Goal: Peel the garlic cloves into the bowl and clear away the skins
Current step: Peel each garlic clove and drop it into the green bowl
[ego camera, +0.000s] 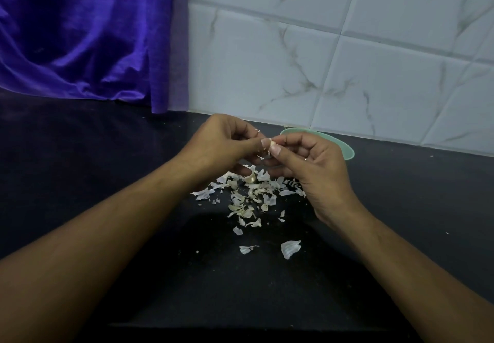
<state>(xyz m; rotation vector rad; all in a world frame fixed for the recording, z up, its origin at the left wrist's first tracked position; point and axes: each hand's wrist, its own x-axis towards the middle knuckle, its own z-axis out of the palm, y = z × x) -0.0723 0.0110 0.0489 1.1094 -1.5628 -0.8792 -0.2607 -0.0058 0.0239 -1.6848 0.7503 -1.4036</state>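
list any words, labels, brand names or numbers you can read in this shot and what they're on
No readable text anywhere in this view.
Green bowl: plain rim, mostly hidden behind the right hand, no label showing.
Wall tiles: grey veining only, no print.
Purple cloth: no tag or logo.
Black counter: only garlic skins, no markings.

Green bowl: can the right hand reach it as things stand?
Probably yes: the green bowl sits just behind the right hand with nothing between them. That hand is busy, though, pinching a garlic clove together with the left hand.
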